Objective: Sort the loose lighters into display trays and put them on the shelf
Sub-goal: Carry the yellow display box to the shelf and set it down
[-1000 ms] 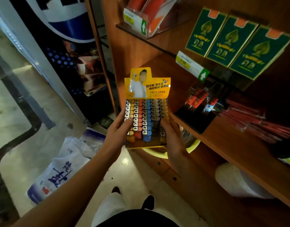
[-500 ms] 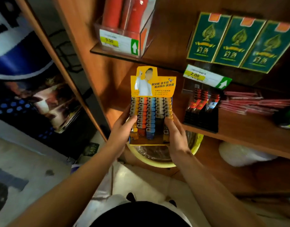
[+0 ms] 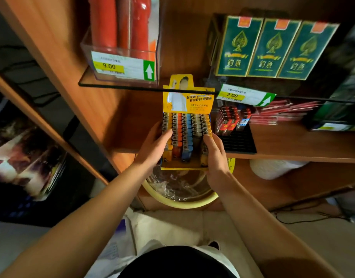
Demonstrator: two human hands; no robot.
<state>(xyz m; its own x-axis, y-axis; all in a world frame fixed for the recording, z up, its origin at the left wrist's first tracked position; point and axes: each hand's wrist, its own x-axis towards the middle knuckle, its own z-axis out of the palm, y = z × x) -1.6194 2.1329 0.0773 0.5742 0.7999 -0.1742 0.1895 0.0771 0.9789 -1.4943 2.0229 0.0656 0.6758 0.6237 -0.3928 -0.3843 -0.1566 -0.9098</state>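
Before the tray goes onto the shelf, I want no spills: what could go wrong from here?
1. The yellow display tray is held only at its sides by the left hand and right hand; tilting it could let lighters slide out.
2. Its tall header card reaches the glass shelf edge and might catch there.
3. The black lighter tray sits close on the right, so it could get bumped.

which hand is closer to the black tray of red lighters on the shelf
Right. The right hand grips the yellow lighter tray beside the black tray; the left hand holds the far side.
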